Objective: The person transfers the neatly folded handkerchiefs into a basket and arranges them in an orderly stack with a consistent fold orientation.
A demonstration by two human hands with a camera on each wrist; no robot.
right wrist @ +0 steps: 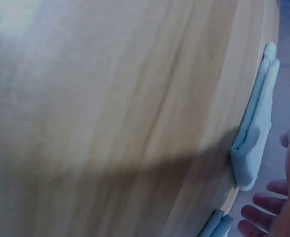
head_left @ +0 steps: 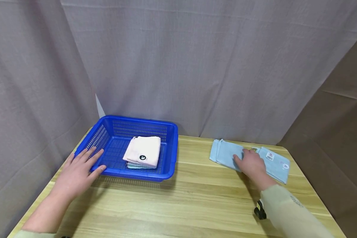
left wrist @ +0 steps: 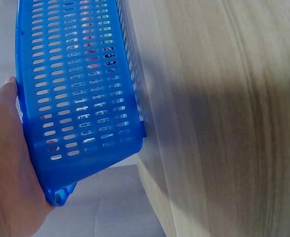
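My left hand (head_left: 77, 175) rests with spread, straight fingers over the front left corner of a blue plastic basket (head_left: 116, 171). In the left wrist view the same hand lies along the rim of the basket (left wrist: 76, 170). Inside the basket sits a folded pink towel (head_left: 144, 148), with light-blue cloth showing under it. My right hand (head_left: 251, 163) hovers over the inner end of a folded light-blue towel (head_left: 229, 153), fingers loosely bent. The right wrist view shows the fingers apart from the towel (right wrist: 253, 158), holding nothing.
A second light-blue towel (head_left: 276, 167), with a white label, lies right of my right hand. Everything stands on a wooden table (head_left: 178, 208). Grey curtain (head_left: 196, 66) hangs behind it, and brown cloth (head_left: 330, 142) borders the right side.
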